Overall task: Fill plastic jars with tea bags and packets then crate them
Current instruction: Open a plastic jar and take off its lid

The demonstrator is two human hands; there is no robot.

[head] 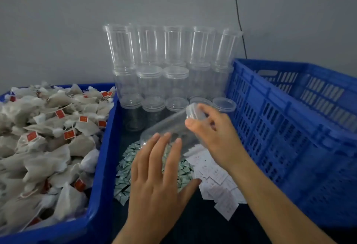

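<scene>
A clear plastic jar hangs tilted above the table, its mouth pointing up and to the right. My right hand grips it near the rim, thumb across the side. My left hand lies with straight fingers against the jar's lower end, above a heap of small green packets. White paper packets lie scattered under my right forearm. A blue bin on the left is heaped with tea bags bearing red tags. The jar looks empty.
Several empty clear jars stand stacked in rows against the grey wall. A large blue slotted crate stands at the right, its visible part holding nothing. A black cable runs down the wall.
</scene>
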